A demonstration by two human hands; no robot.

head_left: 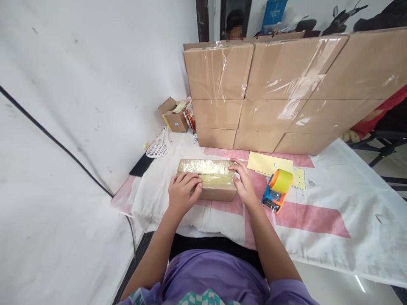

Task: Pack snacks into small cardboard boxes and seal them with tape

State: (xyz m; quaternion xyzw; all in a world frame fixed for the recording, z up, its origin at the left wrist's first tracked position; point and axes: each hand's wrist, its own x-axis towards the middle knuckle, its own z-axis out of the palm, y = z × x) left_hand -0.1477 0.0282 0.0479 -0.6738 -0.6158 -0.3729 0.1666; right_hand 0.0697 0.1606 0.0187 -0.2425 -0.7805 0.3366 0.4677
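Observation:
A small brown cardboard box (210, 169), its top covered in clear tape, lies on the white and pink cloth (318, 203) in front of me. My left hand (183, 191) rests on the box's near left part, fingers curled down over the top. My right hand (243, 181) presses against the box's right end, fingers bent around its edge. An orange and blue tape dispenser (276, 189) with a yellowish roll sits just right of my right hand, untouched.
A stack of taped cardboard boxes (280, 93) walls off the far side. A yellow envelope (270, 164) lies behind the dispenser. A white strainer (158, 148), a black phone (141, 164) and an open small carton (174, 115) sit at the left by the wall. A person is behind the stack.

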